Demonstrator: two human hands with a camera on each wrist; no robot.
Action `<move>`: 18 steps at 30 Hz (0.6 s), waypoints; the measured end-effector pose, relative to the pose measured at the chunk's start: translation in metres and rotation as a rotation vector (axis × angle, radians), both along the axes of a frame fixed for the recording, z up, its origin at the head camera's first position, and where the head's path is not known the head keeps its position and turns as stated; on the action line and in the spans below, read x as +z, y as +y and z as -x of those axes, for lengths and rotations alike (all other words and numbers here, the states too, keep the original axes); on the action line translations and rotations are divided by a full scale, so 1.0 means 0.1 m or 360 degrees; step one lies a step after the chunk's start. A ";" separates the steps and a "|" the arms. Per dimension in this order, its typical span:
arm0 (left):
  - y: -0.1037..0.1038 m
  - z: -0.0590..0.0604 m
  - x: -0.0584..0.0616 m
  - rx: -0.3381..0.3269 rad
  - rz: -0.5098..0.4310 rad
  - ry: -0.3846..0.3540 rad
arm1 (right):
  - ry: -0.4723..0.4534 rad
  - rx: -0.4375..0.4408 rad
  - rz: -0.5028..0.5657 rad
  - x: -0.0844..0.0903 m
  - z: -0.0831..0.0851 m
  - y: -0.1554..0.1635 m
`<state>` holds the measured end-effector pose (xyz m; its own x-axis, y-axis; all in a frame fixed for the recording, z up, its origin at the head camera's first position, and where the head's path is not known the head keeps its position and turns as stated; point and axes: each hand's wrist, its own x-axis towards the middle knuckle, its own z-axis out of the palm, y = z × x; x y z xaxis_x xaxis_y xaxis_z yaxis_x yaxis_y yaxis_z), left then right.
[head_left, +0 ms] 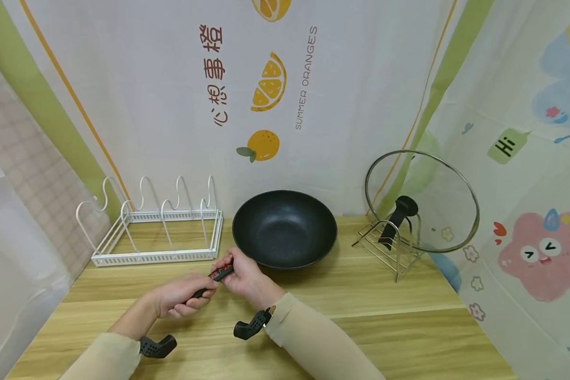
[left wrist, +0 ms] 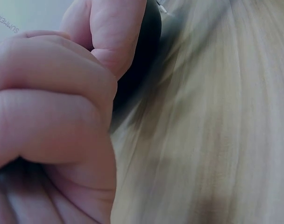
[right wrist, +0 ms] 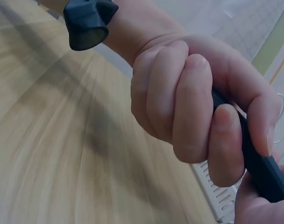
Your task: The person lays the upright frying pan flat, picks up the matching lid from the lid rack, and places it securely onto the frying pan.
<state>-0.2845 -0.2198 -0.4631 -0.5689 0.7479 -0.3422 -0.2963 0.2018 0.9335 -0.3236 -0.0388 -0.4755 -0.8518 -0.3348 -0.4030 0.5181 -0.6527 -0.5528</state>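
A black wok (head_left: 285, 232) faces up at the middle, near the back curtain. Its dark handle (head_left: 221, 273), with a red patch, points toward the near left. My left hand (head_left: 190, 295) grips the handle's outer end, fingers wrapped round it. Closer to the pan, my right hand (head_left: 242, 272) holds the same handle. The right wrist view shows the left hand (right wrist: 188, 112) curled round the black handle (right wrist: 261, 170), with part of the right hand (right wrist: 261, 210) at the lower corner. Fingers hide part of the grip.
At the back left, a white rack (head_left: 154, 257) with wavy wire dividers stands beside the wok. On the right, a glass lid (head_left: 475, 211) with a black knob leans upright in a small wire stand (head_left: 399, 258). Printed curtains (head_left: 342, 105) enclose the wooden table (head_left: 408, 338).
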 end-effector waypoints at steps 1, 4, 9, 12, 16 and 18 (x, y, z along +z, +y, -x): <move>0.00 0.00 -0.01 -0.0003 -0.0011 -0.0003 | 0.0005 0.0017 -0.0003 -0.01 0.00 0.00; -0.01 0.01 -0.03 -0.0001 -0.0027 -0.0023 | 0.0019 0.0049 -0.0009 -0.03 0.01 0.01; -0.03 0.02 -0.04 0.0003 -0.0018 -0.0023 | 0.0041 0.0074 -0.0025 -0.05 0.01 0.02; -0.04 0.02 -0.03 0.0002 -0.0006 -0.0008 | 0.0070 0.0098 -0.0067 -0.06 0.00 0.03; -0.06 0.01 0.00 0.0017 -0.0021 0.0027 | 0.0103 0.0117 -0.0110 -0.08 -0.02 0.06; -0.07 0.01 0.01 0.0044 -0.0030 0.0049 | 0.0126 0.0130 -0.0150 -0.09 -0.02 0.07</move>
<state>-0.2851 -0.2267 -0.4624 -0.5992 0.7381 -0.3102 -0.2727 0.1761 0.9458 -0.3212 -0.0317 -0.4845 -0.8537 -0.3682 -0.3683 0.5196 -0.5536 -0.6508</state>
